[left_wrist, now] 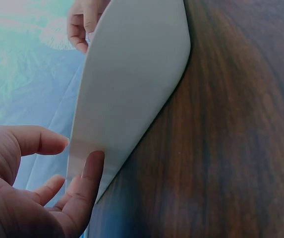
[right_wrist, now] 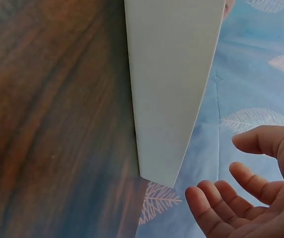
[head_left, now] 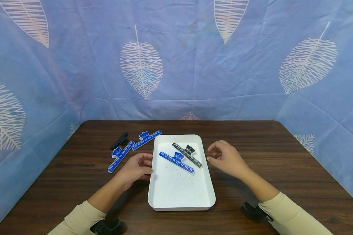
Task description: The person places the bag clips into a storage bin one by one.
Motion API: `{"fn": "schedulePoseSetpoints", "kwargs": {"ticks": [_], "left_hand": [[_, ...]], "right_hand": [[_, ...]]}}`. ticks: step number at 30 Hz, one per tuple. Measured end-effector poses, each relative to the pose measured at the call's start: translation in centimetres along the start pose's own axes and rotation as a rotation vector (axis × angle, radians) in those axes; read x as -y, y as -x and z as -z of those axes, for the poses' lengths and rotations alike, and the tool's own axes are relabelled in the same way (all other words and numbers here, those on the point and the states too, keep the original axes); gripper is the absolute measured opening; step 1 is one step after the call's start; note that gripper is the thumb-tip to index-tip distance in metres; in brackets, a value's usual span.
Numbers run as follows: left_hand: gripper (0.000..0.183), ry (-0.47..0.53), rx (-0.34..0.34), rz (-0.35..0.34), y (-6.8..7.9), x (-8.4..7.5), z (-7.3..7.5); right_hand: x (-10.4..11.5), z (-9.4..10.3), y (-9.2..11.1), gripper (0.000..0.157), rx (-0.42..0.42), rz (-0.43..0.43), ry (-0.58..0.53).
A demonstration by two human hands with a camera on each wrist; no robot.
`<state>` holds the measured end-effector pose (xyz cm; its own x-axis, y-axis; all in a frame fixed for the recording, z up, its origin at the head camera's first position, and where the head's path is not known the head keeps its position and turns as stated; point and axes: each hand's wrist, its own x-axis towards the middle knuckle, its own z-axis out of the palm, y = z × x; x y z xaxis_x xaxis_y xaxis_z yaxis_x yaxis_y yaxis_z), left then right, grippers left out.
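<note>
A white tray stands on the table between the two hands. In it lie a blue clip and a black clip, both with a ruler-like bar in a piano-key pattern. My left hand is at the tray's left side with its fingers loosely bent; in the left wrist view its fingertips are right at the tray wall. Beyond the right side, my right hand is held with relaxed, slightly bent fingers. A gap separates it from the tray wall in the right wrist view.
Left of the tray lie two more blue piano-key clips, one nearer and one farther back. Beside them a black clip stands on edge. A blue cloth with leaf prints hangs behind the brown wooden table.
</note>
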<state>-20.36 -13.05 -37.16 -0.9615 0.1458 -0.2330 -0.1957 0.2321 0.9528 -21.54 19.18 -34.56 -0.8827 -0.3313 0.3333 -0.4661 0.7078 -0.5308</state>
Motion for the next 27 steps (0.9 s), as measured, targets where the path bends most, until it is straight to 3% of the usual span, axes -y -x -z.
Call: {"fn": "schedulePoseSetpoints", "kwargs": {"ticks": [7, 12, 18, 27], "left_hand": [[0.045, 0.002, 0.013, -0.032, 0.1, -0.2, 0.6], [0.04, -0.048, 0.012, -0.066, 0.5, -0.6, 1.1], [0.044, -0.09, 0.034, -0.086, 0.6, -1.0, 1.8], [0.048, -0.094, 0.037, -0.124, 0.5, -1.4, 3.2]], "right_hand": [[-0.4, -0.1, 0.6, 0.027, 0.042, -0.102, -0.067], [-0.7, -0.1, 1.0, 0.033, 0.091, -0.19, -0.167], [-0.8, 0.3, 1.1, 0.042, 0.167, -0.287, -0.32], [-0.7, 0.0, 1.0, 0.048, 0.246, -0.356, -0.496]]}}
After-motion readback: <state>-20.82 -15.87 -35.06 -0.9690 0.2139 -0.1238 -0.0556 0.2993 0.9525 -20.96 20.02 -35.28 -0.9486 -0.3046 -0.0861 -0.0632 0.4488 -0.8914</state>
